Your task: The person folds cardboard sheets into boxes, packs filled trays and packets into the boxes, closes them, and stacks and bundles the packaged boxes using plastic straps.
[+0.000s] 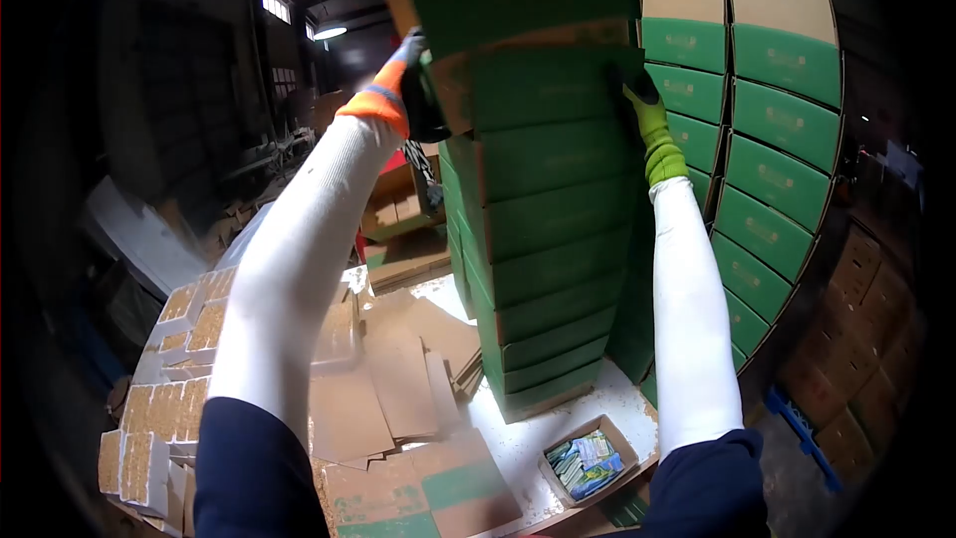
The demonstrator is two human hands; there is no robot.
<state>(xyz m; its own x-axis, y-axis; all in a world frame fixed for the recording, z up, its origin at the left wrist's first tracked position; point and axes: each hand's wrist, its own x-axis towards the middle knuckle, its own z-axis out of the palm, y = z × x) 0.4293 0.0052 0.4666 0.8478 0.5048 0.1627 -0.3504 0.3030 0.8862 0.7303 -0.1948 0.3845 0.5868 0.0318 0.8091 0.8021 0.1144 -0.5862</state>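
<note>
A tall stack of green cardboard boxes (pixel 553 229) rises in the middle, on a white surface. Both arms reach up to its top. My left hand (pixel 403 90), in an orange and grey glove, is at the left side of the top box (pixel 518 0), its fingers partly hidden by it. My right hand (pixel 647 115), in a yellow-green glove with dark fingertips, lies against the right side near the top of the stack; its fingers are dark and hard to make out. The top box sits tilted and slightly blurred.
More green boxes (pixel 782 120) stand stacked at the right. Flat cardboard sheets (pixel 398 389) and an open carton of packets (pixel 588 458) lie below. White blocks with brown filling (pixel 159 418) are at the left. Brown cartons (pixel 856 339) stand far right.
</note>
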